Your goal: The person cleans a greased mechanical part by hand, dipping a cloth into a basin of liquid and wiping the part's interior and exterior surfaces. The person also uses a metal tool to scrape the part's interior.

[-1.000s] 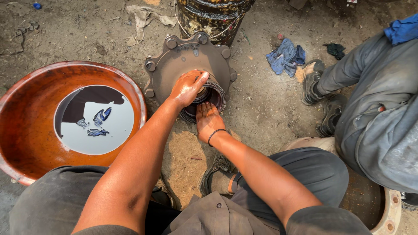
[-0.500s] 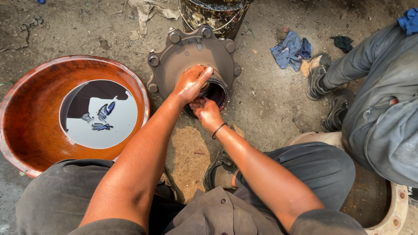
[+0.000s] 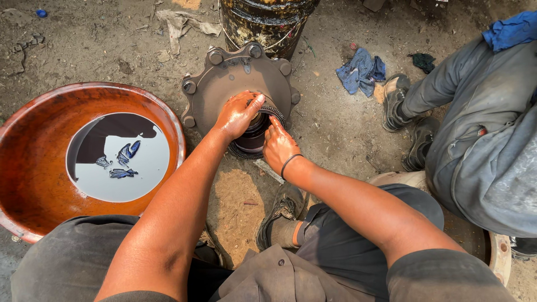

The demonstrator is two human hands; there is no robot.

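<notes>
Bare, oil-stained dirt ground (image 3: pixel 347 145) fills the head view, strewn with scraps and small stones; no wall or bench shows. Round metal hub (image 3: pixel 238 84) with bolts about its flange lies flat on the ground at upper centre; a toothed ring (image 3: pixel 246 152) edges its central opening on the near side. Left hand (image 3: pixel 238 114) lies palm-down over the opening, fingers spread and curved on the inner part, pressing rather than closed about anything. Right hand (image 3: pixel 278 146), a dark band at the wrist, touches the rim of the same opening with extended fingers; it clasps nothing. Wide orange basin (image 3: pixel 33 173) sits to the left, just beside the hub, holding a pool of pale liquid with small dark pieces in it. Dark, grimy drum (image 3: pixel 265 22) stands behind the hub, touching or nearly touching its far edge; no label on it can be made out. Blue rag (image 3: pixel 361 70) lies crumpled to the right of the drum; pale rag (image 3: pixel 184 23) lies to its left. Second person (image 3: pixel 481 134) in grey work clothes sits at right, shoes (image 3: pixel 394 100) planted on the ground, well apart from the hub.
</notes>
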